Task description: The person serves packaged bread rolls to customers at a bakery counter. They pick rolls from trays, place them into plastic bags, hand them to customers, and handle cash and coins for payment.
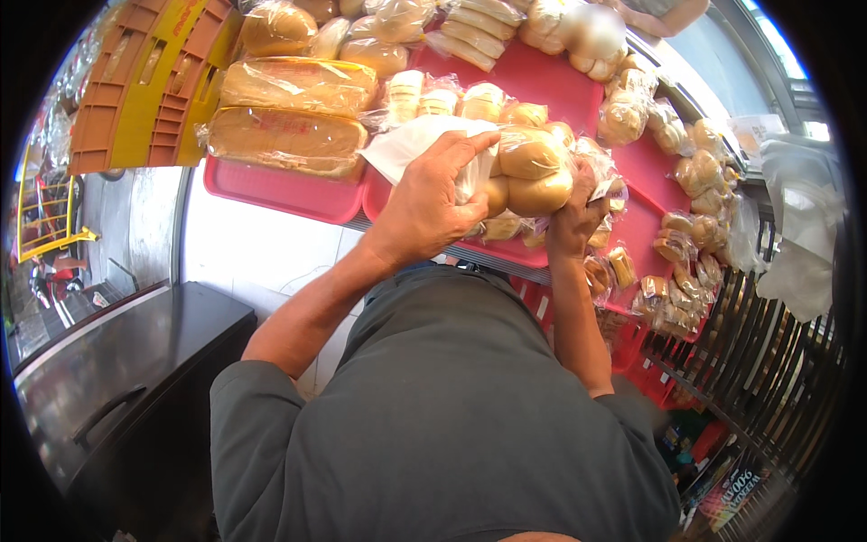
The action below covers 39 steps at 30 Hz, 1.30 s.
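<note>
A person in a dark grey-green shirt (442, 388) held a clear-wrapped cluster of round, golden-brown buns (533, 172) above red plastic trays (280, 188) at the upper centre of the frame. The left hand (424, 199), its grip clamped on a thin white plastic bag (397, 144), spread thumb and forefinger at the buns' left end, seemingly keeping the limp film stretched. The right hand (581, 217) had its grip clamped on the wrapped buns' opposite end, apparently so that their weight was shared; whether the white bag enclosed any of them could not be told. Two long, plastic-wrapped brown loaves (284, 140) lay side by side at upper left, an arrangement that likely saved tray space. White plastic bags (799, 217) hung at the right of the frame, probably to stay off the trays.
</note>
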Motion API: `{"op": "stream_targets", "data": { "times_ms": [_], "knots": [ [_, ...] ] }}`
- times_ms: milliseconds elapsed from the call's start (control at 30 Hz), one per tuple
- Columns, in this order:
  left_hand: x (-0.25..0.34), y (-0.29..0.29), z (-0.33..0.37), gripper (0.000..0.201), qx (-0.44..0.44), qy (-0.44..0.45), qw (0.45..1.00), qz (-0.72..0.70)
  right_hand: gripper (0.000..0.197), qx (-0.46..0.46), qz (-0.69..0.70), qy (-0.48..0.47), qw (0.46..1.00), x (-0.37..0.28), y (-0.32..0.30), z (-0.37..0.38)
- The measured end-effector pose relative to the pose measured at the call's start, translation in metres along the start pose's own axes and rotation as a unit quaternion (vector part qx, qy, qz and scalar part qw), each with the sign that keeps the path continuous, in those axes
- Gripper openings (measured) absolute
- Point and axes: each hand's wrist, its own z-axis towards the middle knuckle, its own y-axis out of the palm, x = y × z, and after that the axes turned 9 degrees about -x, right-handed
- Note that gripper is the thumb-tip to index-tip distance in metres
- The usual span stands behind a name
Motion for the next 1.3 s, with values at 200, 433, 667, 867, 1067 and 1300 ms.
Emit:
{"op": "stream_targets", "data": {
  "times_ms": [200, 433, 667, 867, 1067, 1300],
  "knots": [
    [-0.001, 0.016, 0.007, 0.056, 0.043, -0.029, 0.973, -0.225, 0.036, 0.001, -0.075, -0.08, 0.994, 0.026, 0.036, -0.02],
    [0.009, 0.013, 0.023, 0.038, 0.049, -0.003, 0.981, -0.187, 0.036, -0.164, -0.048, -0.076, 0.982, 0.007, 0.053, -0.032],
    [0.043, -0.022, 0.04, 0.04, 0.018, 0.05, 0.926, -0.374, 0.039, -0.428, -0.258, 0.102, 0.86, -0.034, 0.049, -0.04],
    [0.02, -0.099, 0.008, 0.045, 0.089, 0.049, 0.954, -0.282, 0.02, -0.426, -0.522, -0.221, 0.705, -0.061, 0.015, -0.019],
    [0.028, -0.148, -0.013, 0.05, 0.15, 0.016, 0.958, -0.244, 0.009, -0.438, -0.599, -0.275, 0.611, -0.184, 0.017, 0.045],
    [0.083, -0.136, 0.029, 0.074, -0.019, 0.117, 0.949, -0.294, 0.021, -0.493, -0.472, -0.378, 0.626, -0.279, 0.027, 0.052]
  ]
}}
